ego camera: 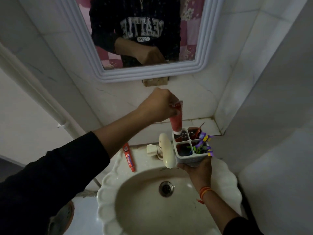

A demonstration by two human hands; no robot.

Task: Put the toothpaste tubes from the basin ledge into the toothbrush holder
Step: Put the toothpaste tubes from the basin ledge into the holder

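My left hand (160, 106) is closed around the crimped end of a red toothpaste tube (176, 119), which hangs cap-down. Its white cap touches the rim of the back-left compartment of the white four-compartment toothbrush holder (188, 159). My right hand (198, 168) grips the holder from below and holds it above the basin, right of the tap. The front-right compartment holds purple and yellow brushes (204, 144). Something red shows in the back-right compartment. A second red toothpaste tube (129, 157) lies on the basin ledge (142, 160), left of the tap.
A cream tap (166, 150) stands at the back of the white scalloped basin (108, 197), whose drain (166, 188) is in the middle. A tiled shelf (210, 126) runs behind the holder. A white-framed mirror (144, 72) hangs above. Walls close in on both sides.
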